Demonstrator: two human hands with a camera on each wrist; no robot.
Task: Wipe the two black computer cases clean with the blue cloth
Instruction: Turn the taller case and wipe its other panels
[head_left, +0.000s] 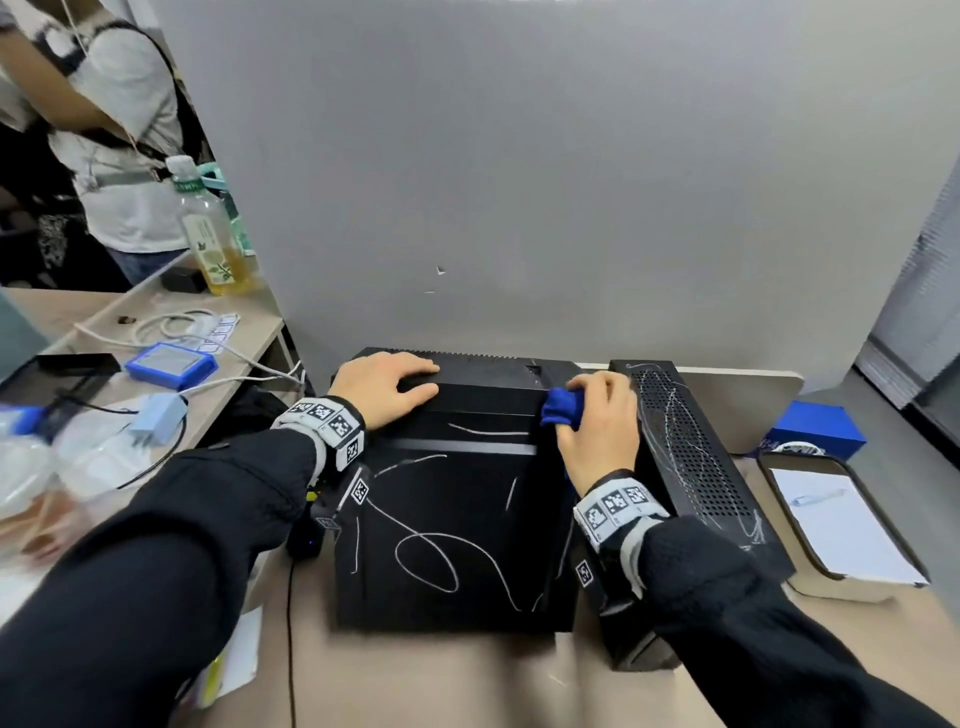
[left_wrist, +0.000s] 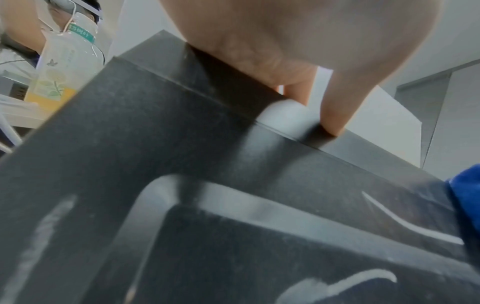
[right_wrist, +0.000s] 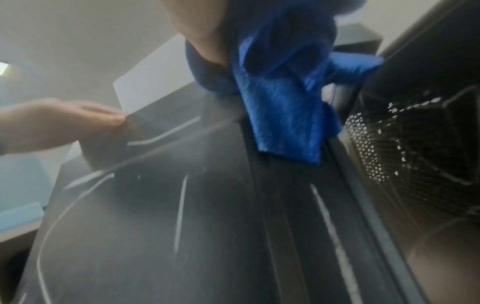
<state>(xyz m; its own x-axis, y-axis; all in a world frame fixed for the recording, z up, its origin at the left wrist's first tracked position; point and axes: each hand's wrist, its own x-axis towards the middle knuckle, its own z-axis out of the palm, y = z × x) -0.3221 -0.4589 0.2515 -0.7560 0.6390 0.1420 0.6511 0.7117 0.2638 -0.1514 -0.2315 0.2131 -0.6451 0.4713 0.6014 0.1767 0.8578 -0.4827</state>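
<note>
Cases first: the wide case (head_left: 452, 519) stands on the surface (head_left: 415, 675) before us, chalk-like white lines all over its near face, and the narrow case (head_left: 691, 457) stands just to its right, long axis running near to far, its perforated side scribbled too. Our right hand (head_left: 597, 415) has its grip curled round the bunched cloth (head_left: 561, 408), at the wide case's top right edge, between the two cases. Our left hand (head_left: 384, 387) lies flat on the top left, fingers straight, steadying it. The marks lie below and left of the cloth, so the right hand seems nearer for the sweep. A grey partition (head_left: 571, 182) stands behind; a bottle (head_left: 213, 234) sits far left.
</note>
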